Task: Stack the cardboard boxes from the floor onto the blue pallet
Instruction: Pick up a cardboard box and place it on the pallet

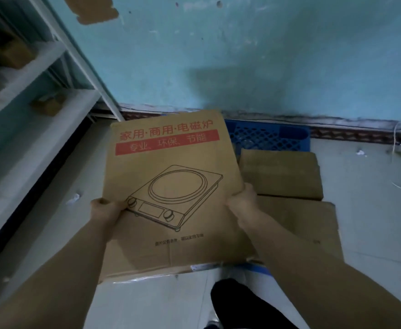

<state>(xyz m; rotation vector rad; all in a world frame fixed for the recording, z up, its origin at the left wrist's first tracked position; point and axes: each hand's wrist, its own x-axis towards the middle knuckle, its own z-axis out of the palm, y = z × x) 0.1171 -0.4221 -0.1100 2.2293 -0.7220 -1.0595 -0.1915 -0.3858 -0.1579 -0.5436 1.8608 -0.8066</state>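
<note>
Cardboard box [171,186] gripped by left hand [107,207] at 9 o'clock, right hand [243,203] at 3; blue pallet [268,136] at 1 o'clock.

Bare pallet lattice [269,136] behind plain boxes [281,173] — wall [266,55] beyond, shelving [28,74] left.

We can only see the far right corner of the pallet [269,136]; the boxes cover the rest. Small print on the held box [171,186] is too blurry to read, and shelf [24,67] items are just smudges.
</note>
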